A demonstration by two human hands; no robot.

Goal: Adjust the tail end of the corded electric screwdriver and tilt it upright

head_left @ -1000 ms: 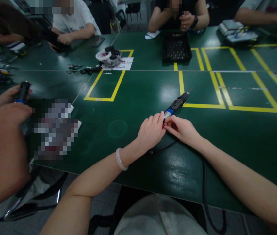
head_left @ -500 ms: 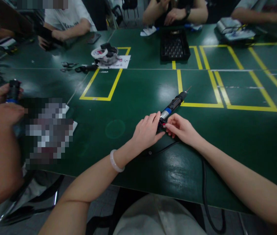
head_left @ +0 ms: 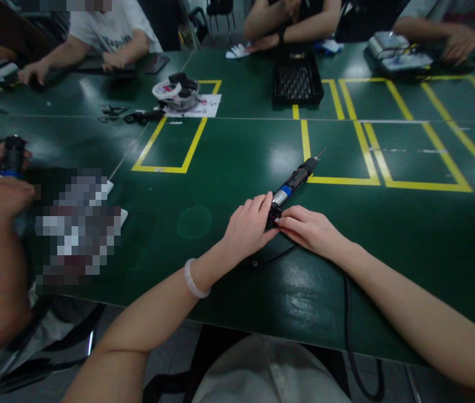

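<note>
Tabletop (head_left: pixel 237 148) below, what seems a screwdriver (head_left: pixel 294 182) juts from the left hand (head_left: pixel 246 225).

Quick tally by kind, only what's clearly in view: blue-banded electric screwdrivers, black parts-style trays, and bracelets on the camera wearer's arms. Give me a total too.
Blue-banded electric screwdrivers: 2
Black tray: 1
Bracelet: 1
Total: 4

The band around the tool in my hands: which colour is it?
The band around the tool is blue; it shows best in the head view.
</note>
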